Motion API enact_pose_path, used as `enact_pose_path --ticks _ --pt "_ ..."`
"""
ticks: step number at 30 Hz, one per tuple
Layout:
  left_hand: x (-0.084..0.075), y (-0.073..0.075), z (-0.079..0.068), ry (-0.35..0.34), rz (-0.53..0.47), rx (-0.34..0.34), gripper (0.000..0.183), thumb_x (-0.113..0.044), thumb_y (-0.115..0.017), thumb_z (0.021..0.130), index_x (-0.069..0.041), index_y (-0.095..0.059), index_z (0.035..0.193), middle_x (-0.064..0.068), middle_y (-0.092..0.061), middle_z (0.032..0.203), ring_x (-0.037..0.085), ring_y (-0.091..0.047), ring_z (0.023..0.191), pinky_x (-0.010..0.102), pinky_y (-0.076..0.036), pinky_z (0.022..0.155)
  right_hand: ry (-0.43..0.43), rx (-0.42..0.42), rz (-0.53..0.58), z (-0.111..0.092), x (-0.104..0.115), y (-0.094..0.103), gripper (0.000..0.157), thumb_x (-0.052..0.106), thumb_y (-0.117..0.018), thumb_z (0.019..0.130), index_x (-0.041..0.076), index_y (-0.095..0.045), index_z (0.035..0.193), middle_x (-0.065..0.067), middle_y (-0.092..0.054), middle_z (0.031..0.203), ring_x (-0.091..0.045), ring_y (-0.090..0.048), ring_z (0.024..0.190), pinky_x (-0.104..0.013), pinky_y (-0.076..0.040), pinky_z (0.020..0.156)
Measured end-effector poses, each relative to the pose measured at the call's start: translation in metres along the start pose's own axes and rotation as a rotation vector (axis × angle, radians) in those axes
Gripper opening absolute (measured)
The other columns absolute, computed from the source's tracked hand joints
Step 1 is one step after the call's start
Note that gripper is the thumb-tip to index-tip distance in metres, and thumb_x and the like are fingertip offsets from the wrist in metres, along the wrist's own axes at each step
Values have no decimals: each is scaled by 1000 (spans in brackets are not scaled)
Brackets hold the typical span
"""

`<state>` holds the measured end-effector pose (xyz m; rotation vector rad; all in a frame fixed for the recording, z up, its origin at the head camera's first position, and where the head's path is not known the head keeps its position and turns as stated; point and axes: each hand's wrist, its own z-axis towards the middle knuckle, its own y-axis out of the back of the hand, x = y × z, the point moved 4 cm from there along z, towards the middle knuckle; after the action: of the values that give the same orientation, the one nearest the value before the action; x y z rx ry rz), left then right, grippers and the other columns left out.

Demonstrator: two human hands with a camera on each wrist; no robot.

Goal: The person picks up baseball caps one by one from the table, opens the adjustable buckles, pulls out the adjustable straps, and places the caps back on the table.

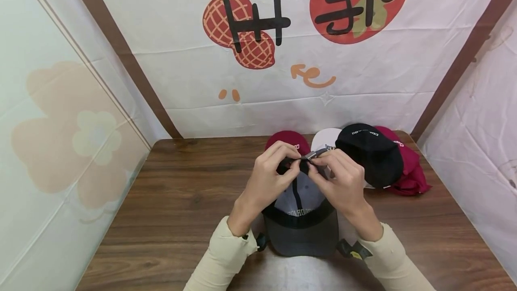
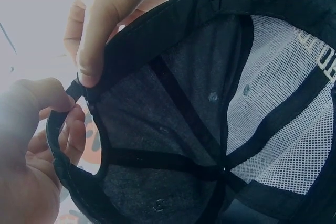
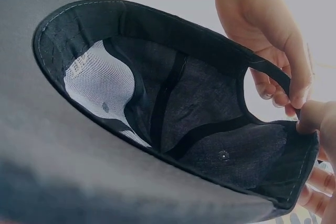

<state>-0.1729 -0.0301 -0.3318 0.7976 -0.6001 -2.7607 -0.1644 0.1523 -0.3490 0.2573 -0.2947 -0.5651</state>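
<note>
A dark grey baseball cap [image 1: 300,240] is held up above the table, its inside facing me and its brim toward my body. Black tape seams and a pale mesh panel [image 2: 283,93] line the inside. At the back opening, my left hand [image 1: 266,176] pinches one side of the black adjusting strap [image 3: 273,72] between thumb and fingers. Close beside it, my right hand [image 1: 343,181] pinches the other side, near a small metallic buckle [image 1: 310,155]. The fingertips nearly meet over the strap, partly hiding how it passes through the buckle.
Behind the hands, along the table's back edge, lie a dark red cap [image 1: 287,139], a white cap [image 1: 324,135], a black cap [image 1: 369,156] and more dark red fabric [image 1: 412,172]. The wooden table [image 1: 177,196] meets printed cloth walls [image 1: 181,89] at the back and sides.
</note>
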Motion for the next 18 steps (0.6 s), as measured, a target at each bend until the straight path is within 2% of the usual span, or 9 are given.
enact_pose_path --ticks 7,12,18 --pt "3 5 1 -4 -8 -21 12 7 -71 92 -3 -71 99 11 -71 107 18 -67 90 24 -60 76 -15 -11 -10 1 -1 -1 6 6 -80 86 2 -77 88 -11 -77 86 -20 -62 69 -27 -47 51" --pt "7 9 2 -1 -10 -37 13 9 -71 92 -3 -71 99 11 -71 106 18 -66 88 26 -60 75 -42 -13 -17 2 -3 -2 10 2 -83 80 2 -77 89 -11 -77 86 -20 -64 70 -29 -48 50" --pt "10 11 3 -3 -14 -34 13 8 -71 92 -3 -71 99 11 -71 106 18 -66 88 26 -60 75 -50 -7 -27 2 -4 -4 11 3 -83 80 2 -78 89 -12 -77 85 -20 -64 70 -29 -49 50"
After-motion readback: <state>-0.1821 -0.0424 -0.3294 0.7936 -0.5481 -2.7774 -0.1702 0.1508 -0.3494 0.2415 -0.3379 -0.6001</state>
